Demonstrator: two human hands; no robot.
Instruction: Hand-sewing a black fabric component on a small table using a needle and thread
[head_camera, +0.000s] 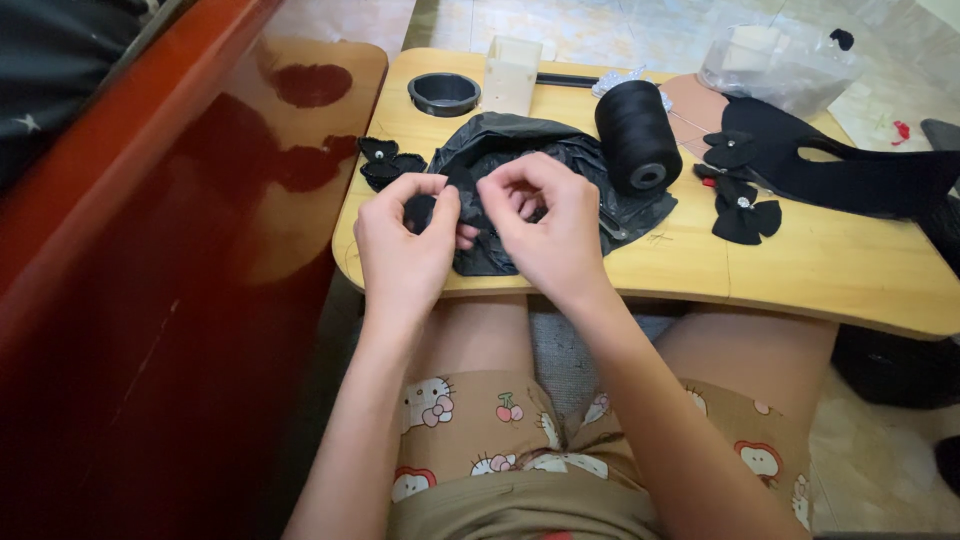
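Observation:
My left hand pinches a small black fabric piece between thumb and fingers. My right hand is beside it, fingers curled toward the same piece; what it grips is hidden. Both hands hover over a black plastic bag lying on the small wooden lap table. A finished black fabric bow lies just left of the bag. A big spool of black thread lies on its side at the bag's right.
Another black bow with a bead and black fabric cutouts lie at the right. A round black cup holder, a cream box and a clear plastic bag sit at the back. A red wooden surface borders the left.

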